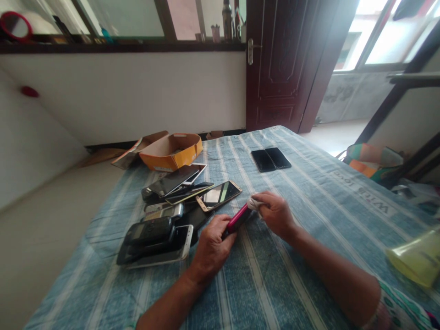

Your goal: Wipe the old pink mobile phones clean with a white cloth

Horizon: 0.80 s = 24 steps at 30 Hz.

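A phone with a magenta edge [238, 218] is held tilted above the striped cloth, its near end gripped in my left hand [216, 236]. My right hand [275, 211] pinches a crumpled white cloth or tissue [253, 203] against the phone's far end. Just beyond lies a gold-framed phone [220, 195], face up. To the left is a loose heap of several phones, among them a black phone [151, 231] on top of a white-edged phone [187, 243]. Two dark phones [263, 160] lie side by side farther back.
An open orange cardboard box [187, 153] stands at the table's back left edge. A blue striped tablecloth [309, 220] covers the table. A translucent yellow object [415, 256] is at the right edge. Behind are a dark red door [285, 59] and a windowsill [137, 47] with small items.
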Tool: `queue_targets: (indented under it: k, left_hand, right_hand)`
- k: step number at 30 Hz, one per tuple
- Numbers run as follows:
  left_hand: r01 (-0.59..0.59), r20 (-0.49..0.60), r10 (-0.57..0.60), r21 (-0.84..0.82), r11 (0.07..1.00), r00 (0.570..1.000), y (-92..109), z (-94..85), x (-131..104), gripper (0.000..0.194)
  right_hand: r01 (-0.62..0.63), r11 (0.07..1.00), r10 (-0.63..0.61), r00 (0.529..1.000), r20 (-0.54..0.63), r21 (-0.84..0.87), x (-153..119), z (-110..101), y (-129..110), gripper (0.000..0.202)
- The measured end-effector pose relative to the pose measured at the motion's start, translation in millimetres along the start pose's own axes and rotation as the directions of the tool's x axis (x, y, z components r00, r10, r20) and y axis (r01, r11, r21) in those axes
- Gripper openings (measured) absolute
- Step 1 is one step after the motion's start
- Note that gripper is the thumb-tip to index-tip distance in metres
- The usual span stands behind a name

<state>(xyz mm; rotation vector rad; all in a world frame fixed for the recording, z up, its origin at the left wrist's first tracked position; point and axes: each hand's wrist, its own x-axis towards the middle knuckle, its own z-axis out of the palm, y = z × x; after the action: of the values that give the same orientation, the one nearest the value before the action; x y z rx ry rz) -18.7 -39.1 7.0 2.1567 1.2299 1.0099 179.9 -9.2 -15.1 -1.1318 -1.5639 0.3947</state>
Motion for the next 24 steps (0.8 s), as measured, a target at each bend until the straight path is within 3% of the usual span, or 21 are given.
queue_targets:
  k: [2,5,12,14,19,24]
  left_hand:
    - [0.008,0.007,-0.008,0.004,1.0,1.0,-1,0.4,-1,0.023]
    - [0.015,0.009,-0.015,0.001,1.0,1.0,-2,2.0,-4,0.023]
    - [-0.019,-0.007,0.019,-0.016,1.0,1.0,-2,4.5,-6,0.017]
    - [0.014,-0.008,-0.014,-0.003,1.0,1.0,-2,4.6,-6,0.017]
    - [0.131,-0.078,-0.129,0.021,0.991,0.989,-5,2.6,-3,0.016]
    - [0.313,0.047,-0.309,-0.139,0.94,0.95,0,-3.5,0,0.018]
  right_hand:
    - [0.137,0.985,-0.133,0.99,0.04,-0.109,-2,-1,-3,0.033]
    - [0.341,0.906,-0.311,0.938,0.15,-0.25,-6,0,-14,0.032]
    - [0.555,0.793,-0.471,0.821,0.323,-0.251,-21,13,-46,0.032]
    - [0.547,0.79,-0.46,0.827,0.324,-0.277,-18,13,-41,0.032]
    - [0.42,0.843,-0.36,0.905,0.226,-0.336,-2,7,-9,0.035]
    - [0.219,0.95,-0.203,0.975,0.091,-0.223,1,7,10,0.04]
